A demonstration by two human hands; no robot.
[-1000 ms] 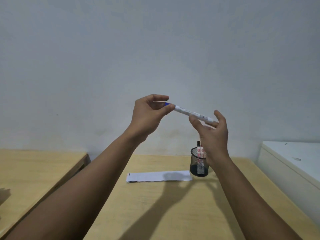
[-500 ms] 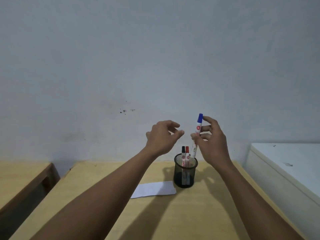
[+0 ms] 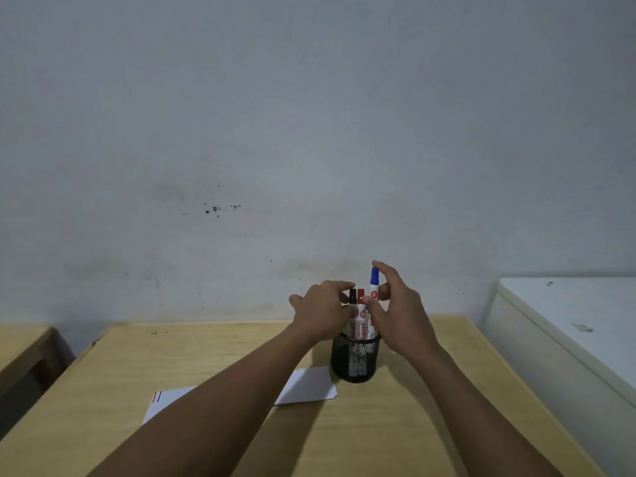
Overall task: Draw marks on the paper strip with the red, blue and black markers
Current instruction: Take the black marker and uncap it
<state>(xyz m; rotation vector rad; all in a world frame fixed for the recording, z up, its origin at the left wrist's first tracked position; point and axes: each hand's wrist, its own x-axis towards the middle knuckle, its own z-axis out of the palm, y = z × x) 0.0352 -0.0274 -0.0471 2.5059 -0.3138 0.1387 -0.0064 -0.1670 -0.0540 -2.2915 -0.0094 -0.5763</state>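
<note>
The right hand [image 3: 401,316] pinches the capped blue-topped white marker [image 3: 374,287] upright over the black mesh pen cup [image 3: 356,359], apparently to drop it in. The left hand [image 3: 321,313] closes on the black-capped marker [image 3: 352,296], likely next. The white paper strip [image 3: 306,387] lies mid-counter, just left of the cup.

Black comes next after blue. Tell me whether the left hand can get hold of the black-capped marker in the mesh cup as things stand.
Probably yes. The left hand already has its fingertips at the black-capped marker, whose cap stands clear above the black mesh cup. The red-capped marker crowds it on one side only.
</note>
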